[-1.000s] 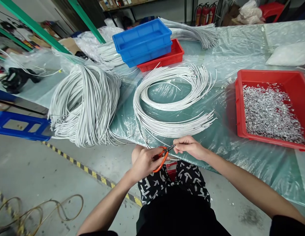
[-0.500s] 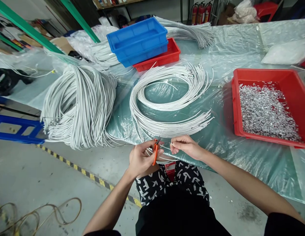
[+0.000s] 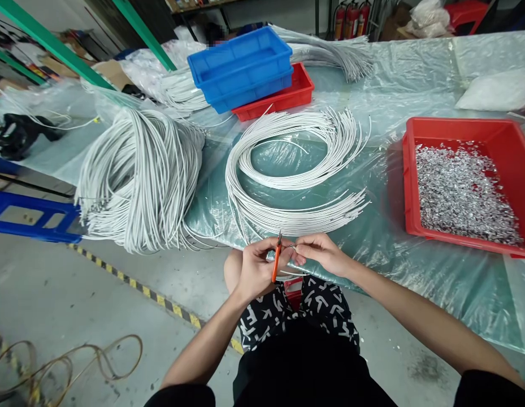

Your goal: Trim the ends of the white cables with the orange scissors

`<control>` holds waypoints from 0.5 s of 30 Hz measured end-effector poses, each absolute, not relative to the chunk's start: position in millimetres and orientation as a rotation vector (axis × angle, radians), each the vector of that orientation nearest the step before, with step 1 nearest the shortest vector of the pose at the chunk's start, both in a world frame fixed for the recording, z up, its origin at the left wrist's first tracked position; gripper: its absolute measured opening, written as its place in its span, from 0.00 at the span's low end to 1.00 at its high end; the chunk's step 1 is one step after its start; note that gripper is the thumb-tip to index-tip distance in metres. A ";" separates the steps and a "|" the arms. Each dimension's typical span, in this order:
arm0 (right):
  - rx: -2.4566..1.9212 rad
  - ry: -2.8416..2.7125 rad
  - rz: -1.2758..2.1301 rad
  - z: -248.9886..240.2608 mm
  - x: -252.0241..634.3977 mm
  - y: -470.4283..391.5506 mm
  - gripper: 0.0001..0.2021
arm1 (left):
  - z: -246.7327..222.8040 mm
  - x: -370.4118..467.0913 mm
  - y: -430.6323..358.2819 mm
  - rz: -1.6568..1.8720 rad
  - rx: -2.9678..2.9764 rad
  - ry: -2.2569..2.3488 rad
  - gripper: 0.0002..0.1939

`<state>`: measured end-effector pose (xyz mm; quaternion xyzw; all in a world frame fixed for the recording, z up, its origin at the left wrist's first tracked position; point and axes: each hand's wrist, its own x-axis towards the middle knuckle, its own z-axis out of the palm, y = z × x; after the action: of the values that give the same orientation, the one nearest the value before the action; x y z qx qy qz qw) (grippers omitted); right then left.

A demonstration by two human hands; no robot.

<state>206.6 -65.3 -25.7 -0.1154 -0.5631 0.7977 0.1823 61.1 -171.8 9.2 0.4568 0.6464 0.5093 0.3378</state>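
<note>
In my left hand is a pair of orange-handled cutters, held upright with the dark jaws pointing away from me. My right hand is closed in a pinch on a small shiny piece, too small to name. Fingertips of both hands nearly meet at the table's front edge. White cables hang below the hands. Just beyond lies a curved bundle of white cables, joined to a looped bundle behind it.
A large coil of white cables overhangs the table's left edge. At right stands a red bin holding many small silvery metal parts. Blue trays rest on a red tray at the back. A hose lies on the floor.
My left hand has moved right with the cutters, closing the gap to my right hand. The cutters now stand more upright. My right hand has barely moved.
</note>
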 end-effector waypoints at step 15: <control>-0.371 -1.557 2.141 -28.6 205.0 -65.9 0.13 | 7.7 57.3 -170.8 1.324 1.241 1.682 0.10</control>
<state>205.0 -65.9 -28.6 -0.1349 -0.5664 0.7792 0.2321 57.3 -170.8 7.7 0.4738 0.6423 0.5055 0.3278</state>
